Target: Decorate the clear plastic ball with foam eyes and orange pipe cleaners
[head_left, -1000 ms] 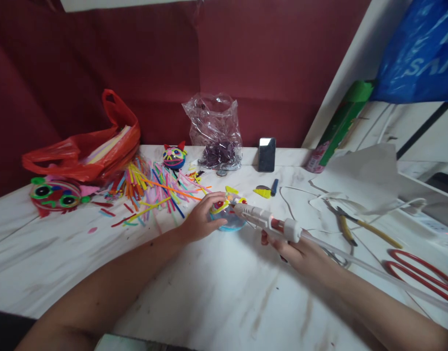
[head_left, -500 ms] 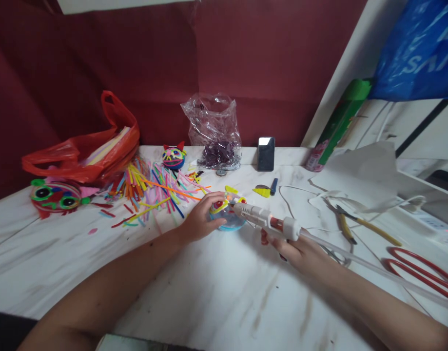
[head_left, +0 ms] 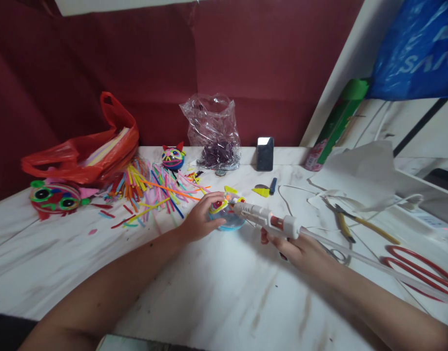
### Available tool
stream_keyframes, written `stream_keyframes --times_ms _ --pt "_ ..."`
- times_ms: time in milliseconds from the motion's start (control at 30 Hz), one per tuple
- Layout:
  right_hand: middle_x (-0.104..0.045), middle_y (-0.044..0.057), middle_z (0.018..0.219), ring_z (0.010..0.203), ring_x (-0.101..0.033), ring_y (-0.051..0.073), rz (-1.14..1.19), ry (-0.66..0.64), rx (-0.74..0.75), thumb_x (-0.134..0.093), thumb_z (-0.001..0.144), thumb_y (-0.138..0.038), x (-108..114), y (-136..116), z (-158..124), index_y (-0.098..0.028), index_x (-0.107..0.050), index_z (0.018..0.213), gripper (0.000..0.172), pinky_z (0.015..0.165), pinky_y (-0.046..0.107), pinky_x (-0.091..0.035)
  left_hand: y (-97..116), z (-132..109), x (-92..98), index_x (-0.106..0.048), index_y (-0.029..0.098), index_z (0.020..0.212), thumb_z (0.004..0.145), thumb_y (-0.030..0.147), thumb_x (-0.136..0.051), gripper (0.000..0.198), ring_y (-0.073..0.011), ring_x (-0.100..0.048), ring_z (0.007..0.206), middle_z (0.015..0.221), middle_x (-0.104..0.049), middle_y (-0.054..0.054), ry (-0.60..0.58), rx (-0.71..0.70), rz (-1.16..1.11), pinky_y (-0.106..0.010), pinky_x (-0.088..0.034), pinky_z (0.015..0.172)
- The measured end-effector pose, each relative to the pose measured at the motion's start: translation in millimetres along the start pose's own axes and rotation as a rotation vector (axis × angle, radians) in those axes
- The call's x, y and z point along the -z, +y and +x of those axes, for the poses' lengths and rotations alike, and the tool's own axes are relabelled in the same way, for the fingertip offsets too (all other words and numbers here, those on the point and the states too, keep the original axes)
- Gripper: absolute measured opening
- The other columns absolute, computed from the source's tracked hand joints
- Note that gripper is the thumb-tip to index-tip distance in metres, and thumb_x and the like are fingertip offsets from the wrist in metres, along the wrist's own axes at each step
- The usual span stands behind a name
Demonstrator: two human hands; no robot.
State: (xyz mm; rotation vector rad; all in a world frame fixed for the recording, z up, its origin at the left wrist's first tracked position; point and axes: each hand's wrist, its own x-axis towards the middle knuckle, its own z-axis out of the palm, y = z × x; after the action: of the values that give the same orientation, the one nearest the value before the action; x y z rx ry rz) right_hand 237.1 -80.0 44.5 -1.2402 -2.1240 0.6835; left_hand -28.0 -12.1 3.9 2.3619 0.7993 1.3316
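A small round craft piece (head_left: 228,218) with a blue body and yellow and red trim lies mid-table. My left hand (head_left: 201,218) curls around its left side and steadies it. My right hand (head_left: 296,249) grips a white hot glue gun (head_left: 268,219), whose nozzle touches the top of the craft piece. A clear glue stick (head_left: 373,265) juts out of the gun's back toward the right.
Coloured foam strips (head_left: 152,189), a red plastic bag (head_left: 85,153), two finished decorated faces (head_left: 54,196), a clear bag of purple bits (head_left: 215,135) and a phone (head_left: 264,153) lie along the back. Pliers (head_left: 359,224), red-handled scissors (head_left: 421,273) and white paper (head_left: 362,170) sit to the right.
The hands and the glue gun hold almost the same place; the view has only shifted slightly.
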Motion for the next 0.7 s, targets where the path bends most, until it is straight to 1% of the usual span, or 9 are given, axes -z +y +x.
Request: stream_keyframes --times_ms 133,233,300,367,433,500,600,667,700 --pt "-0.066 0.002 0.073 0.061 -0.058 0.016 0.011 0.005 0.001 -0.043 0.082 -0.037 1 -2 -1 -0.022 -0.064 0.08 0.026 0.055 0.026 -0.048 0 0 0.2 -0.054 0.023 0.12 0.078 0.029 -0.07 0.045 -0.0266 -0.051 0.125 0.128 -0.057 -0.013 -0.005 -0.007 -0.006 -0.045 -0.041 0.105" --pt "-0.067 0.003 0.076 0.061 -0.058 0.016 0.06 -0.016 -0.053 -0.044 0.084 -0.039 1 1 -3 -0.022 -0.066 0.081 0.028 0.052 0.026 -0.047 -2 -1 -0.1 -0.054 0.023 0.12 0.078 0.029 -0.07 0.046 -0.0272 -0.051 0.126 0.129 -0.056 -0.013 -0.004 0.014 -0.005 -0.045 -0.04 0.106" --pt "-0.067 0.004 0.08 0.065 -0.06 0.017 0.143 -0.007 -0.089 -0.044 0.086 -0.042 2 8 -4 -0.021 -0.067 0.085 0.031 0.053 0.026 -0.049 -3 -2 -0.4 -0.054 0.023 0.12 0.078 0.03 -0.07 0.046 -0.0272 -0.051 0.125 0.128 -0.056 -0.013 0.001 0.022 -0.003 -0.045 -0.04 0.106" --pt "-0.068 0.005 0.087 0.076 -0.063 0.02 0.241 0.05 -0.087 -0.043 0.088 -0.044 2 18 -5 -0.021 -0.068 0.092 0.034 0.063 0.029 -0.052 -3 -2 -0.8 -0.055 0.022 0.12 0.078 0.031 -0.07 0.045 -0.0272 -0.051 0.125 0.128 -0.057 -0.013 0.008 0.027 -0.004 -0.044 -0.04 0.106" --pt "-0.069 0.007 0.094 0.089 -0.064 0.022 0.32 0.119 -0.035 -0.043 0.09 -0.044 1 29 -6 -0.021 -0.068 0.098 0.035 0.078 0.033 -0.053 -2 -2 -0.9 -0.055 0.022 0.119 0.077 0.032 -0.07 0.045 -0.0276 -0.051 0.125 0.127 -0.057 -0.013 0.01 0.032 -0.008 -0.045 -0.04 0.106" --pt "-0.069 0.008 0.102 0.094 -0.063 0.023 0.386 0.185 0.034 -0.044 0.09 -0.044 -1 35 -6 -0.021 -0.067 0.102 0.034 0.084 0.035 -0.051 0 -1 -0.9 -0.055 0.022 0.119 0.078 0.033 -0.07 0.046 -0.0281 -0.051 0.125 0.127 -0.057 -0.014 0.008 0.036 -0.012 -0.045 -0.04 0.106" --pt "-0.07 0.009 0.103 0.086 -0.065 0.022 0.429 0.289 0.134 -0.048 0.089 -0.046 -1 33 -5 -0.022 -0.065 0.103 0.033 0.076 0.035 -0.054 1 -1 -0.7 -0.055 0.022 0.119 0.078 0.034 -0.069 0.045 -0.0285 -0.051 0.125 0.127 -0.057 -0.014 0.0 0.044 -0.002 -0.046 -0.04 0.105" --pt "-0.07 0.009 0.101 0.078 -0.065 0.021 0.366 0.42 0.159 -0.049 0.087 -0.047 4 29 -2 -0.022 -0.065 0.099 0.031 0.068 0.034 -0.054 0 -1 -0.6 -0.055 0.022 0.119 0.078 0.035 -0.069 0.045 -0.0282 -0.051 0.125 0.128 -0.056 -0.014 -0.007 0.052 0.01 -0.045 -0.041 0.105" --pt "-0.07 0.009 0.097 0.073 -0.063 0.021 0.297 0.495 0.137 -0.048 0.087 -0.046 8 29 1 -0.022 -0.064 0.097 0.03 0.064 0.033 -0.052 0 -1 -0.6 -0.055 0.022 0.119 0.078 0.035 -0.069 0.045 -0.0279 -0.052 0.124 0.128 -0.056 -0.014 -0.008 0.052 0.015 -0.045 -0.041 0.105"
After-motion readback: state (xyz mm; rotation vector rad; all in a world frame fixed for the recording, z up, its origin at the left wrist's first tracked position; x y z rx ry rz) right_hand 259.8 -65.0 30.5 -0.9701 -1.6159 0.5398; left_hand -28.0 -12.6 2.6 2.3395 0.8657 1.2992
